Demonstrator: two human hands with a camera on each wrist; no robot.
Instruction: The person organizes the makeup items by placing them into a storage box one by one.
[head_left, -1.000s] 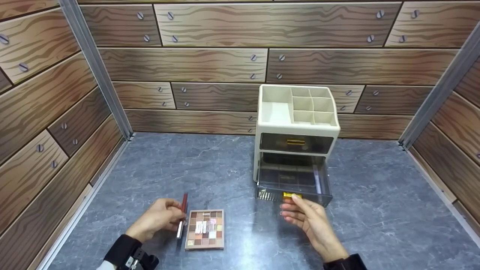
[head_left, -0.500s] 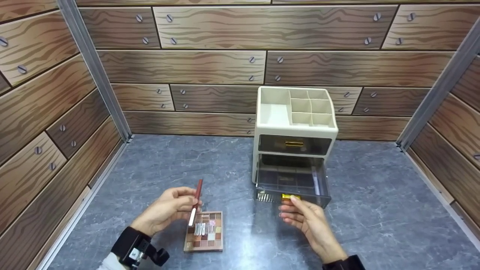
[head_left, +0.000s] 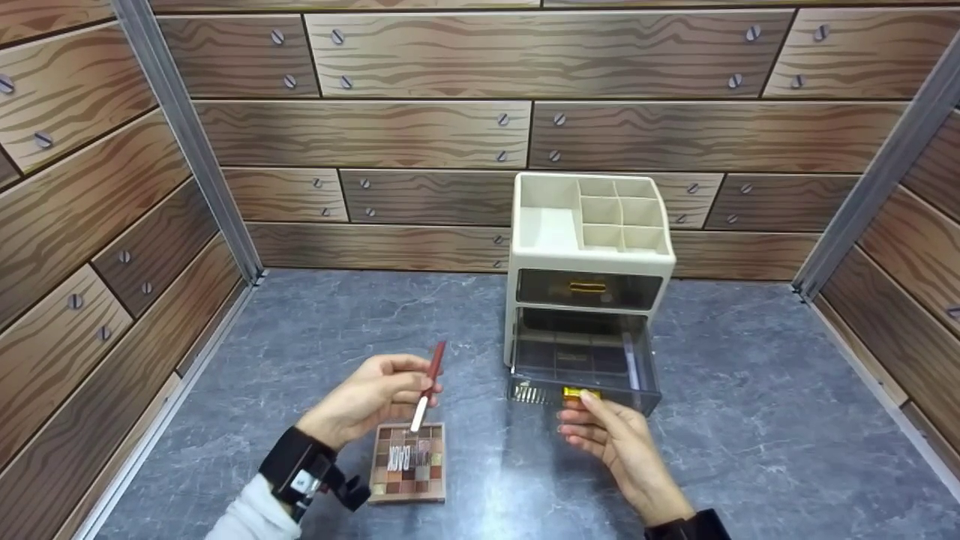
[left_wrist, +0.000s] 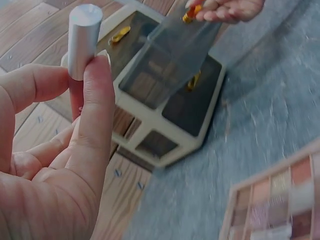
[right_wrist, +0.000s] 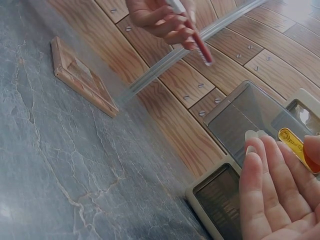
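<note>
My left hand (head_left: 379,394) pinches a lip gloss tube (head_left: 435,364) with a dark red body and a silver-white cap, held tilted in the air above the table. In the left wrist view the cap (left_wrist: 84,42) points up between thumb and finger. Below it lies an eyeshadow palette (head_left: 409,484) with many coloured pans. On the right, my right hand (head_left: 626,446) holds the gold handle (head_left: 574,393) of a clear smoky drawer (head_left: 574,367), thumb over it. That drawer is pulled out of the cream makeup organizer (head_left: 592,259).
Above the pulled-out drawer, an upper drawer (head_left: 547,287) with a gold handle is closed. Divided compartments (head_left: 622,214) top the organizer. A pale strip shows along the open drawer's right side. Wood-patterned walls (head_left: 360,135) enclose the grey marbled table (head_left: 360,307).
My left hand has lifted the lip gloss from beside the palette and carried it right and farther forward, over the palette's far edge. The right hand and the drawer have stayed put.
</note>
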